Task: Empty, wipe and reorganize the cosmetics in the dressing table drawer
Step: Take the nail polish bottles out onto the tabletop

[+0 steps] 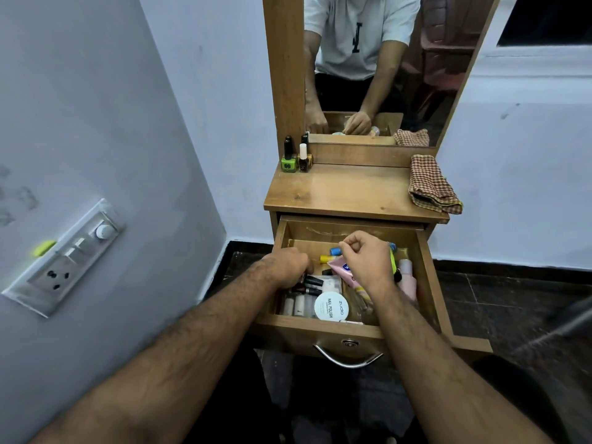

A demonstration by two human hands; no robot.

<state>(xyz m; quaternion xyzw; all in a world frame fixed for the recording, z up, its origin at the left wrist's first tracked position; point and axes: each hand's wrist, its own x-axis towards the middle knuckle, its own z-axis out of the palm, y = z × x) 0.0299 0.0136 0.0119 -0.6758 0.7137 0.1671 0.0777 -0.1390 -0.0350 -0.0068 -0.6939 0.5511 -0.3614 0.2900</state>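
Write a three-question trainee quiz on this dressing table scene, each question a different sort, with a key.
1. True or false: the checked cloth lies inside the drawer.
2. How many nail polish bottles stand on the tabletop?
3. The white round tub in the drawer lies nearer: A) the drawer's front, B) its back.

Key: 1 false, it lies on the tabletop's right end; 2 two; 3 A.

The dressing table top (346, 190) lay bare mid-surface; nail polish bottles (296, 158) occupied its back-left corner, a folded cloth (431, 184) its right edge.
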